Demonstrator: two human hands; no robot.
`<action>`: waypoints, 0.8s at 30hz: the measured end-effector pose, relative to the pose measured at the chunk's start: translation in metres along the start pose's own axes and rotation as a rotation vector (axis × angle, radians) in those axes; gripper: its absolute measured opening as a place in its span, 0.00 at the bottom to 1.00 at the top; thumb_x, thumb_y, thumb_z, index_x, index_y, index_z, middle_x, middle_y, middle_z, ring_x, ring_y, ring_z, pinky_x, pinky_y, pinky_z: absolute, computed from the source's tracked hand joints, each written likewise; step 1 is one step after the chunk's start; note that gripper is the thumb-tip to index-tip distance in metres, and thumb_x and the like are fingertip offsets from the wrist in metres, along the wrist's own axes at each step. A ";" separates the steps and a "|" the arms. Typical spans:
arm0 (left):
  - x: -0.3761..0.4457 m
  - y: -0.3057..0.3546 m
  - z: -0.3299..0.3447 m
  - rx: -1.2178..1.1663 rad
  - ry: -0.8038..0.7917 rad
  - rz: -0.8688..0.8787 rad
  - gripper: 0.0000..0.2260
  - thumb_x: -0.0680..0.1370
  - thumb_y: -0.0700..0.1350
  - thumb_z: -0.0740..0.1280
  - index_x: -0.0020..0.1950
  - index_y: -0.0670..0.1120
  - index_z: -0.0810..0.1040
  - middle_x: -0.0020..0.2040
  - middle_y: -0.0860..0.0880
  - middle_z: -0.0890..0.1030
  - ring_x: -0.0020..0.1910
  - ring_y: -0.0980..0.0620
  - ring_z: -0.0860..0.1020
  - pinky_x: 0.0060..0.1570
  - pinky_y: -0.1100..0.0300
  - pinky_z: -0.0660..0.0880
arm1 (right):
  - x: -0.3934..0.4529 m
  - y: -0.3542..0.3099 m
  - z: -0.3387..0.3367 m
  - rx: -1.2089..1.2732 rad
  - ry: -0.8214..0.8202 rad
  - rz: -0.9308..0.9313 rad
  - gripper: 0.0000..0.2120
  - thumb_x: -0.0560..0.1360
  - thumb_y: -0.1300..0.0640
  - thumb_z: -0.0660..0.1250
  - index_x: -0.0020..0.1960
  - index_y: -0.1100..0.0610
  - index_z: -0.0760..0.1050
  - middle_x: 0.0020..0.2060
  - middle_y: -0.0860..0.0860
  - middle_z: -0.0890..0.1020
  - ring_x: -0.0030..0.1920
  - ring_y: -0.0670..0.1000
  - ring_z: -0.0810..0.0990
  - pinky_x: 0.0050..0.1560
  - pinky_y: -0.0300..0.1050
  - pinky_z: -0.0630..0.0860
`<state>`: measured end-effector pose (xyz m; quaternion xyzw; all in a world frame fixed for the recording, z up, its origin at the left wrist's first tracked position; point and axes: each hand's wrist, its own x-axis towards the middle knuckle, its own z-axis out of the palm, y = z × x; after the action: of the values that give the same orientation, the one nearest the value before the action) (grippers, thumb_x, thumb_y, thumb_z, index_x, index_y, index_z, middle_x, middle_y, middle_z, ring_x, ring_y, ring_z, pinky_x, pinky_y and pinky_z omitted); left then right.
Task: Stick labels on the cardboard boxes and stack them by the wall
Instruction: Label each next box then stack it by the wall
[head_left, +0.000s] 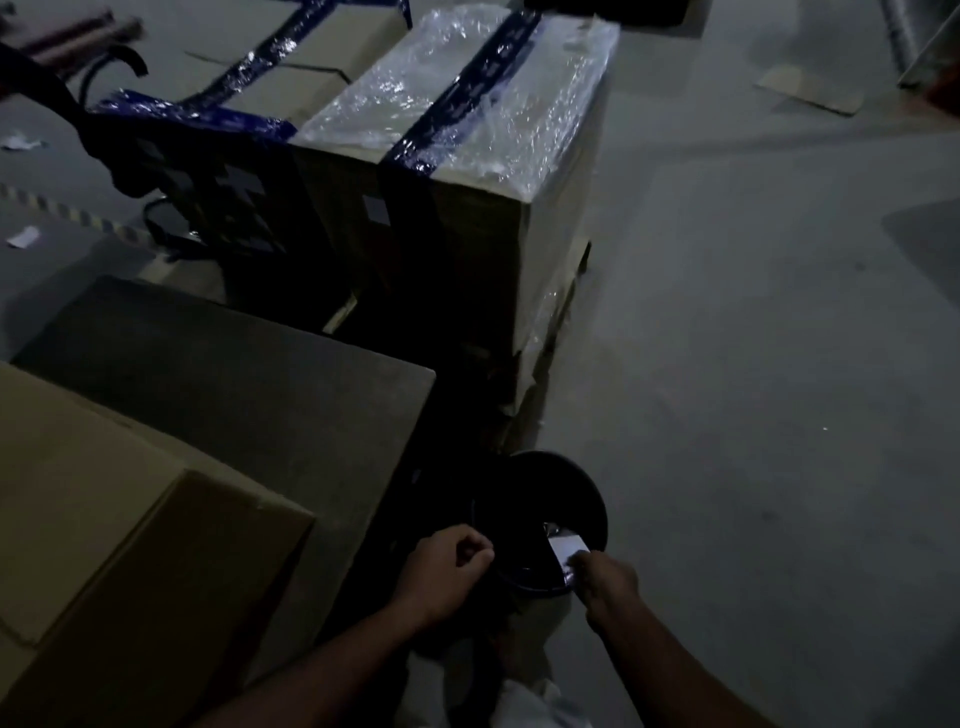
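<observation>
Pinching a flat white label (567, 552), right hand (608, 582) over round black bin (587, 486).

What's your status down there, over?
Right hand pinching white slip over black bin. Left hand curled, contents unclear. Boxes alongside.

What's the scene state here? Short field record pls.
left hand: fingers curled, contents unclear
right hand: pinches white label over bin
bin: dark, round, on floor between the hands
near box: plain cardboard, lower left
far box: plastic wrap, blue tape on top
light: dim
</observation>
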<state>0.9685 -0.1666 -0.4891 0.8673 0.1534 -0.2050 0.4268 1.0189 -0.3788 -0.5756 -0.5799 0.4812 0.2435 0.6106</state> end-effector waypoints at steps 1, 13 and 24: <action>0.005 0.003 0.003 -0.007 0.013 0.002 0.01 0.76 0.48 0.71 0.47 0.54 0.82 0.42 0.58 0.84 0.42 0.64 0.80 0.46 0.66 0.77 | 0.006 -0.003 0.003 0.011 -0.012 0.003 0.02 0.66 0.73 0.68 0.38 0.68 0.78 0.29 0.60 0.79 0.27 0.55 0.76 0.28 0.42 0.73; -0.002 0.010 -0.012 -0.105 0.135 -0.038 0.02 0.77 0.47 0.71 0.48 0.52 0.83 0.41 0.56 0.84 0.41 0.61 0.82 0.47 0.58 0.79 | -0.014 0.005 0.022 -0.210 -0.137 -0.011 0.03 0.72 0.68 0.70 0.44 0.66 0.77 0.37 0.62 0.81 0.39 0.59 0.80 0.39 0.50 0.78; -0.074 0.062 -0.128 -0.414 0.658 0.200 0.09 0.78 0.48 0.70 0.58 0.53 0.80 0.50 0.57 0.84 0.49 0.62 0.82 0.47 0.64 0.79 | -0.194 -0.085 0.141 -0.350 -0.758 -0.679 0.03 0.74 0.63 0.70 0.47 0.59 0.78 0.40 0.54 0.83 0.40 0.49 0.82 0.37 0.39 0.78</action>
<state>0.9606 -0.1066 -0.3408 0.7930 0.2350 0.1616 0.5384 1.0533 -0.2133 -0.3855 -0.6676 -0.0353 0.3009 0.6801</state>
